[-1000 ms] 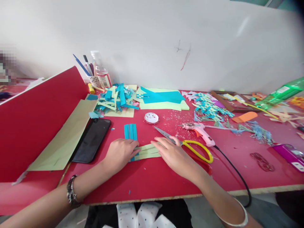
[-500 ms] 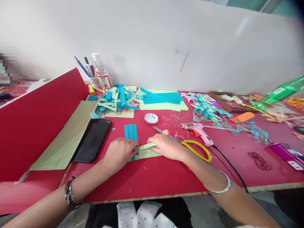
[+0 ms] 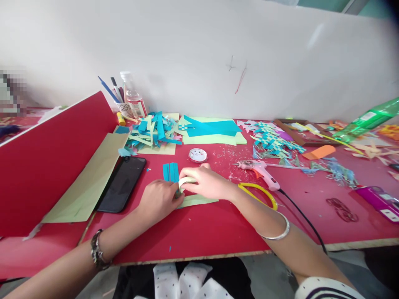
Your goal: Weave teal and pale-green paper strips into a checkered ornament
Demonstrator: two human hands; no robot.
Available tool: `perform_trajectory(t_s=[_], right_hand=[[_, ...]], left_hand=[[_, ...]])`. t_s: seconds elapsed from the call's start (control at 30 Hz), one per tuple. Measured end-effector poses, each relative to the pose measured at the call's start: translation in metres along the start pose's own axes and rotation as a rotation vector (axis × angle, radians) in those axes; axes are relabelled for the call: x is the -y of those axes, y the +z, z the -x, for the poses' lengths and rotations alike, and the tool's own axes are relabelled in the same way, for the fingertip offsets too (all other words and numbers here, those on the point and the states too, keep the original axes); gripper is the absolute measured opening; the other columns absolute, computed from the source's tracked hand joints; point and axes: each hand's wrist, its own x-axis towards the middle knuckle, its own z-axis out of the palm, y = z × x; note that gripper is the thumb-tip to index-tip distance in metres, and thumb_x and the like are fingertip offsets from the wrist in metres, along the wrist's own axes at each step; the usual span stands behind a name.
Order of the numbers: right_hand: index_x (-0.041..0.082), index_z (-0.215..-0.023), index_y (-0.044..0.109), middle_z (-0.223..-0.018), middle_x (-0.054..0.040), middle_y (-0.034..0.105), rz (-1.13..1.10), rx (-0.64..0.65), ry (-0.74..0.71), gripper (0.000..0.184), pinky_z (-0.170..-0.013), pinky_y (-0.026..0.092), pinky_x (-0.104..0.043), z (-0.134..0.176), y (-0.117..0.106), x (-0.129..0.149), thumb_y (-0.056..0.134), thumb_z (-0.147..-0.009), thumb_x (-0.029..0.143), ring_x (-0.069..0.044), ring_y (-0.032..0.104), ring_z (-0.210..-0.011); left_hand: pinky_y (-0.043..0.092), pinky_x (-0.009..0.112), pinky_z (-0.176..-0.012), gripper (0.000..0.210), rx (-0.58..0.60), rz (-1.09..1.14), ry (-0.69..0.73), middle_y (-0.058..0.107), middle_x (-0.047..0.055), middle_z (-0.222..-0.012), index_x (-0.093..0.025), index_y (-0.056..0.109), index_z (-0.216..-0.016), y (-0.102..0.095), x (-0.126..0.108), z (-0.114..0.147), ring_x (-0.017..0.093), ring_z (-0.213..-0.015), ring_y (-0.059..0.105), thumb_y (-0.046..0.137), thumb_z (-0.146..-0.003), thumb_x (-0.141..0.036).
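Blue paper strips (image 3: pixel 171 172) lie side by side on the red tabletop, crossed by pale green strips near their lower end. My left hand (image 3: pixel 160 197) presses down on the crossing, fingers bent over the blue strips and hiding the weave. My right hand (image 3: pixel 205 181) pinches a pale green paper strip (image 3: pixel 188 180) that curls up and over toward the left fingers. Another pale green strip (image 3: pixel 201 200) lies flat below the right hand, stretching right. Yellow-handled scissors (image 3: pixel 259 195) lie under my right wrist, their blades hidden by the hand.
A pink glue gun (image 3: pixel 260 171) with a black cord lies at the right. A black phone (image 3: pixel 122 185) is left of my hands. A round white lid (image 3: pixel 198 155), a heap of paper strips (image 3: pixel 157 131) and woven paper pieces (image 3: pixel 271 139) lie farther back. A green bottle (image 3: pixel 364 122) leans at far right.
My right hand has moved left and slightly up, bending one pale green strip back over toward my left hand. The left hand has barely shifted. The scissor blades are now covered.
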Motion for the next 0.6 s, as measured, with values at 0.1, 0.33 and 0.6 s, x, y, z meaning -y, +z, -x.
perform_trajectory(t_s=[0.1, 0.33, 0.6], right_hand=[[0.021, -0.092, 0.053, -0.077, 0.0038, 0.062, -0.111, -0.056, 0.029, 0.013, -0.077, 0.028, -0.028, 0.003, 0.000, 0.000, 0.046, -0.081, 0.023, -0.010, 0.052, -0.069], [0.022, -0.088, 0.056, -0.070, 0.0037, 0.061, -0.018, -0.131, 0.149, 0.015, -0.083, 0.027, -0.032, 0.023, -0.006, -0.006, 0.043, -0.084, 0.025, -0.012, 0.052, -0.070], [0.022, -0.082, 0.057, -0.080, 0.0029, 0.063, 0.150, -0.232, 0.094, 0.014, -0.088, 0.017, -0.036, 0.025, 0.005, -0.016, 0.044, -0.085, 0.020, -0.012, 0.055, -0.076]], left_hand=[[0.034, 0.025, -0.053, 0.027, -0.019, 0.015, 0.030, 0.062, 0.003, -0.061, -0.017, 0.056, -0.066, 0.001, 0.002, 0.001, 0.018, -0.059, 0.057, 0.042, -0.082, -0.032], [0.041, 0.026, -0.064, 0.023, -0.037, 0.028, 0.095, 0.065, 0.003, -0.069, -0.020, 0.062, -0.087, 0.001, 0.006, 0.002, 0.018, -0.068, 0.060, 0.043, -0.085, -0.034], [0.039, 0.034, -0.084, 0.021, -0.101, 0.199, 0.109, 0.068, 0.000, -0.068, -0.020, 0.062, -0.088, 0.011, 0.013, 0.002, 0.016, -0.064, 0.061, 0.047, -0.084, -0.035]])
